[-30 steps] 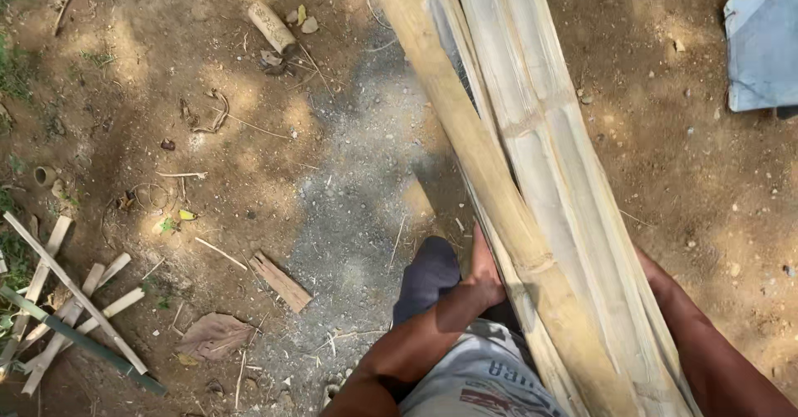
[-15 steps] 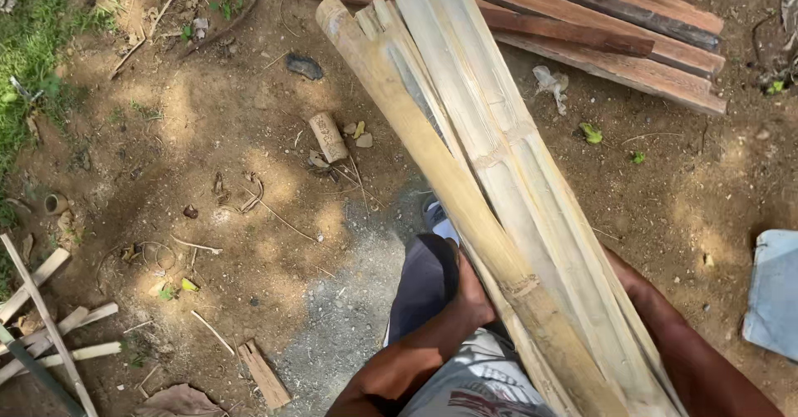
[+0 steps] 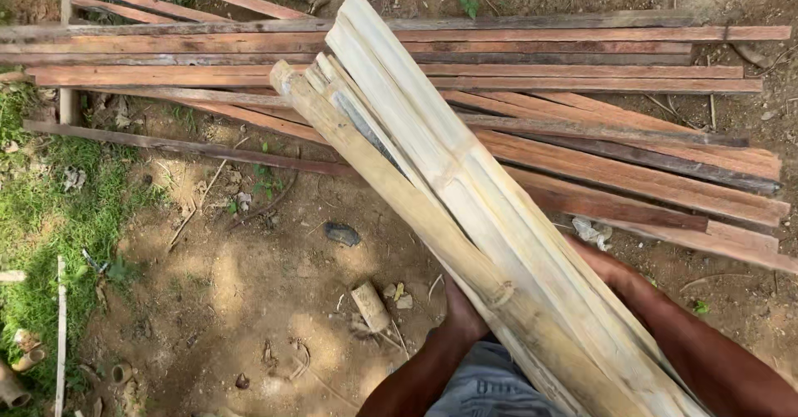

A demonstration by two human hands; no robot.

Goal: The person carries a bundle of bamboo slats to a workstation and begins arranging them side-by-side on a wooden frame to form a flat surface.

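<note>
Bare earth ground (image 3: 249, 276), brown and sun-dappled, with a patch of grass (image 3: 41, 217) along its left edge. A stack of long reddish wooden planks (image 3: 582, 76) lies flat across the far side, most running left to right, the nearer ones angled downward to the right. A thin dark batten (image 3: 183, 144) rests just in front of them. On the open dirt lie a dark flat stone (image 3: 342, 234), a short cut bamboo stub (image 3: 370, 305), scattered twigs and chips. Small bamboo offcuts (image 3: 25, 359) sit at the lower left, beside an upright thin stick (image 3: 60, 334).
</note>
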